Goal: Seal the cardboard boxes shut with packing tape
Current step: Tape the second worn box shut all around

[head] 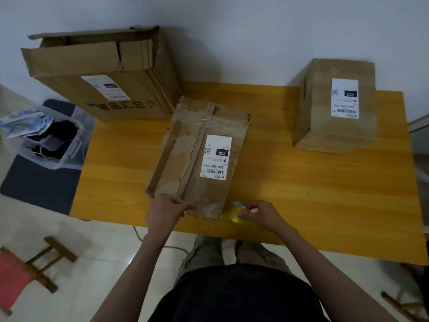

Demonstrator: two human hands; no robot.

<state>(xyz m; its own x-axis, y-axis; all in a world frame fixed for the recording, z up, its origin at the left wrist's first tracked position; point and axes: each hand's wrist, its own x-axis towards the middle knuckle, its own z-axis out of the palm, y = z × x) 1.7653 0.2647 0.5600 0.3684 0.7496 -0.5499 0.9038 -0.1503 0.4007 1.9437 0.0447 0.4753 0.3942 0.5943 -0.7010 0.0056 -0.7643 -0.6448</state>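
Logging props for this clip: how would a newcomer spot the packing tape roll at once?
Start at the yellow wooden table and go to its near edge, beside the near right corner of the worn middle cardboard box. The yellowish packing tape roll sits there in the right hand's grip: the only round, glossy thing among brown boxes.

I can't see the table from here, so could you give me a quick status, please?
Left hand grips near edge of middle box. Right hand holds tape roll beside it. Nothing blocking.
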